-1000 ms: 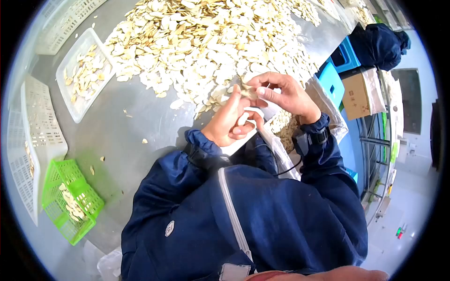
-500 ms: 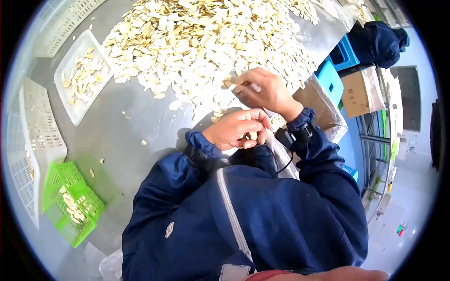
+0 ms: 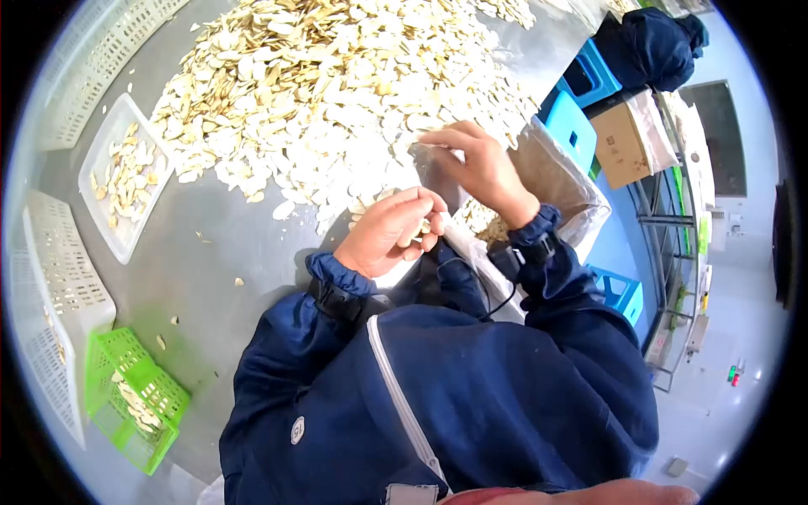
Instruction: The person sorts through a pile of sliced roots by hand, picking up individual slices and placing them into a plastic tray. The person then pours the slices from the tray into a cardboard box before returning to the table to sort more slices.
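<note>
Pale dried slices (image 3: pixel 337 93) with yellowish edges lie in a wide heap on the metal table (image 3: pixel 227 227). At the heap's near edge, my left hand (image 3: pixel 391 229) is curled closed around a pale slice (image 3: pixel 412 231), mostly hidden by the fingers. My right hand (image 3: pixel 486 172) reaches in from the right, fingers stretched toward the heap and thumb apart; I see nothing held in it. Below the right hand, a plastic-lined box (image 3: pixel 560 181) beside the table edge contains more slices (image 3: pixel 481 222).
A translucent white tray (image 3: pixel 128 251) with slices stands at the left. White perforated baskets (image 3: pixel 71 252) and a green basket (image 3: pixel 160 383) holding slices line the left side. A cardboard box (image 3: pixel 623 143), blue stools (image 3: pixel 572 126) and a dark-clothed person (image 3: pixel 652 49) are at the right.
The view has shifted slightly. My right hand has moved away from the slices it was touching, its fingers now straighter. My left hand has turned upward and stays closed.
</note>
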### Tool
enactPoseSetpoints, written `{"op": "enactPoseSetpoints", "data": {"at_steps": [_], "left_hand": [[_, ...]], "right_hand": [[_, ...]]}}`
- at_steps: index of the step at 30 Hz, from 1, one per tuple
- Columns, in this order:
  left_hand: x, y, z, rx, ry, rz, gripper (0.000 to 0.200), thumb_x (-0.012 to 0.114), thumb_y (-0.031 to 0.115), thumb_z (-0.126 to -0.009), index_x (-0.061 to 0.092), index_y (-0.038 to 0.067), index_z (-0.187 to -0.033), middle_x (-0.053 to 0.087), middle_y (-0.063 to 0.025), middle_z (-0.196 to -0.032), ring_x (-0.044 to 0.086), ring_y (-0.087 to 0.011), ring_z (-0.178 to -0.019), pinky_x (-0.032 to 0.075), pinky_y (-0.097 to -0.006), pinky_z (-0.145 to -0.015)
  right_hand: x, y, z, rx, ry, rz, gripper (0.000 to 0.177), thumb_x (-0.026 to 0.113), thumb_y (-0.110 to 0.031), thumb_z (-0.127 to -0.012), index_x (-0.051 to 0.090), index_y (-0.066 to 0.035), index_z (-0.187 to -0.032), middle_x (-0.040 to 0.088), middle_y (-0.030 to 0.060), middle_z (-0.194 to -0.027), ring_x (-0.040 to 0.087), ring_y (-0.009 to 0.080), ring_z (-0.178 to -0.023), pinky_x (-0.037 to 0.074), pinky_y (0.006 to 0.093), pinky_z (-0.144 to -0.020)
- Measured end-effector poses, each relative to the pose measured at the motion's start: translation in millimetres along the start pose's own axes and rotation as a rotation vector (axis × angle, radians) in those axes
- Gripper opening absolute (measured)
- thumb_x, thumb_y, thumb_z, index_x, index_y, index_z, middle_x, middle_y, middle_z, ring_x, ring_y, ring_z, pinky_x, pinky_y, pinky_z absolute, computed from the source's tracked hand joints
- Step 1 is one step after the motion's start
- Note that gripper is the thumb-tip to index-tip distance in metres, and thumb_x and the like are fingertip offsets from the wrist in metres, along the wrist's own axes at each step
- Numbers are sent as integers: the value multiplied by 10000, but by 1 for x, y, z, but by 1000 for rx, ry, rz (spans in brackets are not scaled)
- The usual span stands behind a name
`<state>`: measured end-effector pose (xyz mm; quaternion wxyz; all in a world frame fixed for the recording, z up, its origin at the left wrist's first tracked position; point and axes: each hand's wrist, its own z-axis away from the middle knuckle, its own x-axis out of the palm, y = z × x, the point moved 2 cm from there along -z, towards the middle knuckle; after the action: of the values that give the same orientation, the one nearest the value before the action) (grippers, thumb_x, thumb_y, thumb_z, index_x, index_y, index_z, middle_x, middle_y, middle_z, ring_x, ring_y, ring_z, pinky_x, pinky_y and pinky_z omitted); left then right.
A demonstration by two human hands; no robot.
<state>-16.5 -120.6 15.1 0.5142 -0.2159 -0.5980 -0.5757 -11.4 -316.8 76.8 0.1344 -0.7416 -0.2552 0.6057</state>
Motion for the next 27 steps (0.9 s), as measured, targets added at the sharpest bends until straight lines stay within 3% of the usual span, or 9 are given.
{"op": "enactPoseSetpoints", "data": {"at_steps": [5,7,9,11,13,14,18,21,27], "left_hand": [[4,4,3,-14,56,15,212,559,109,-1054,555,35,-1253,625,-64,-963,608,-110,-724,360,-165,-433],[-1,3,3,2,1,50,225,563,109,-1053,556,39,-1267,635,-66,-977,621,-111,-737,364,-165,-434],[-12,-2,-5,73,56,-236,277,507,252,-1096,548,34,-1262,642,-87,-980,636,-125,-734,370,-175,-435],[-14,-6,-8,85,85,-186,383,447,374,-1123,545,31,-1263,650,-104,-986,644,-137,-732,384,-185,-435],[-6,-8,-9,40,92,193,493,383,474,-1133,545,30,-1272,657,-118,-995,644,-146,-733,406,-195,-434],[4,3,-3,-20,78,188,575,339,546,-1124,553,32,-1269,667,-115,-990,649,-153,-751,442,-207,-445],[-1,-4,-5,-21,26,134,378,448,376,-1126,599,31,-1163,656,-93,-961,614,-137,-722,392,-194,-428],[4,1,1,-17,32,13,256,494,269,-1104,591,33,-1121,649,-96,-942,602,-131,-699,379,-188,-429],[8,4,2,13,72,-46,149,512,93,-1022,554,30,-1151,654,-105,-916,671,-161,-759,428,-204,-485]], "right_hand": [[21,-7,-21,-263,25,227,266,737,-93,-862,771,-146,-1120,740,65,-1090,689,287,-1004,585,383,-829],[16,1,-19,-126,113,169,220,726,-125,-903,768,-128,-1119,753,79,-1043,702,295,-931,582,376,-798],[5,6,-11,139,136,56,185,694,-201,-986,761,-92,-1118,757,116,-952,708,251,-785,561,332,-742],[-17,-5,-1,448,-8,-36,238,692,-235,-990,748,-53,-1132,757,131,-926,730,232,-815,567,336,-763],[-17,1,17,400,-162,-498,302,683,-286,-1010,753,-64,-1202,747,99,-912,682,102,-841,545,288,-776],[-18,-2,20,363,-165,-511,292,686,-286,-1008,758,-74,-1196,756,104,-933,695,124,-849,547,295,-786],[-15,9,0,155,116,88,218,729,-235,-945,774,-146,-1139,754,86,-1014,701,308,-891,571,389,-809],[1,8,-11,-87,176,278,214,748,-211,-897,775,-163,-1104,735,69,-1004,687,306,-892,573,413,-794],[9,15,-13,-97,122,324,187,726,-220,-907,760,-139,-1072,723,70,-981,688,302,-911,579,403,-789]]}}
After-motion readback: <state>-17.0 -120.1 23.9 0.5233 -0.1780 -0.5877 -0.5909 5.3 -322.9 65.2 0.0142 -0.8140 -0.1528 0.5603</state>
